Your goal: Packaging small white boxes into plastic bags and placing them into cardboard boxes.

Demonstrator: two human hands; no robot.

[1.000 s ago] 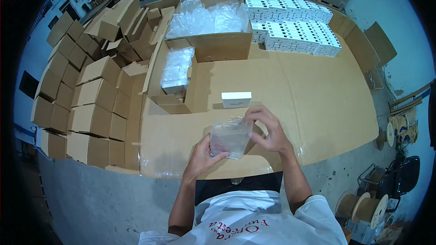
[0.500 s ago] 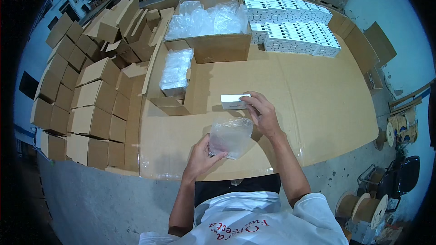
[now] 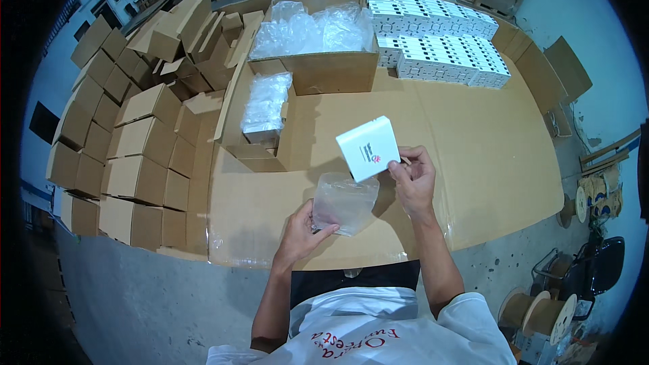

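Head view, looking down on a cardboard-covered tabletop [image 3: 473, 162]. The right hand [image 3: 414, 177] has its grip closed on 1 edge of a small white carton [image 3: 368, 148], fingers pinched at the carton's right side, so that the carton is lifted clear of the tabletop and tilted with its broad face toward the camera. The left hand [image 3: 302, 233] has its grip closed on the near-left corner of a clear plastic bag [image 3: 345, 201], which hangs slack just below and in front of the carton; whether the bag's mouth is spread open cannot be told. Beyond the hands stand an open cardboard box of clear bags [image 3: 314, 30], a smaller open box with a stack of bagged items [image 3: 265, 105], and rows of white cartons [image 3: 439, 40] at the far right; folded brown boxes [image 3: 135, 115] are piled along the left edge. Risks, as a judgement: the carton is held by a narrow edge pinch and could rotate or slip if it meets the bag's rim; the limp film, held at 1 corner only, may fold shut or cling, so that a carton corner could catch and stretch or tear it; a dropped carton could slide off the near edge of the tabletop.
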